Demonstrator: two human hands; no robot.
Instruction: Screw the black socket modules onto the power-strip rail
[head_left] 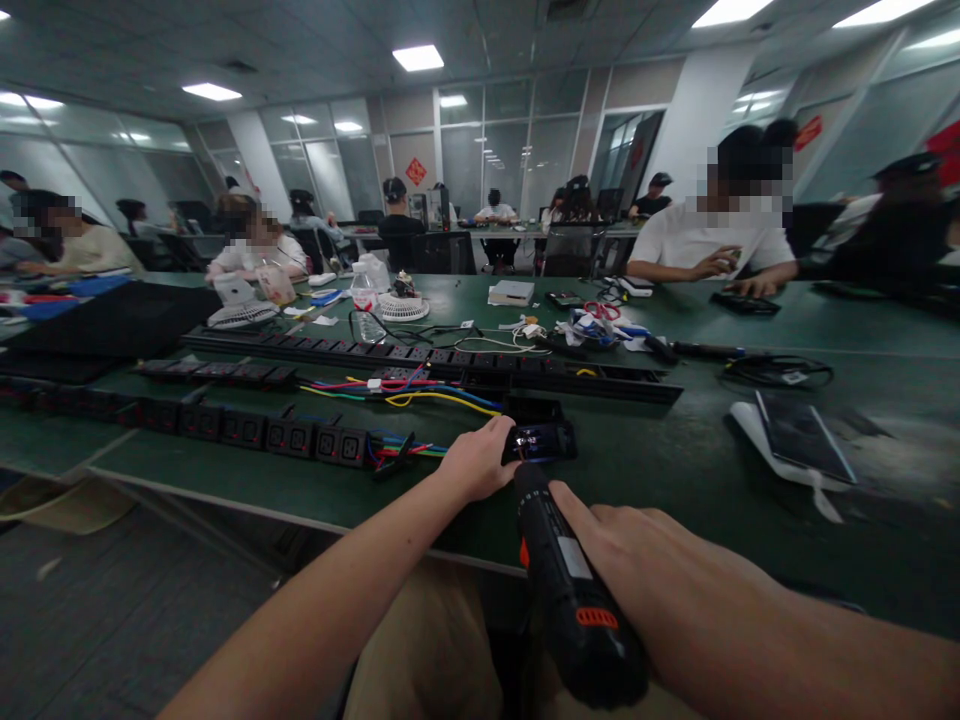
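My right hand (634, 545) is wrapped round a black electric screwdriver (566, 590) with orange marks, its tip pointing at a small black socket module (538, 440) on the green table (660, 460). My left hand (480, 460) is closed on the left side of that module and holds it down. Coloured wires (420, 395) run from the module toward a row of black socket units (255, 430) on the left. A long black power strip housing (420, 360) lies just behind.
A tablet on a white cover (799, 435) lies at the right. Farther back are a water bottle (366, 305), small fans (401, 305), scissors (600, 310) and cables. A person in a white shirt (712, 245) sits across the table; others sit behind and at the left.
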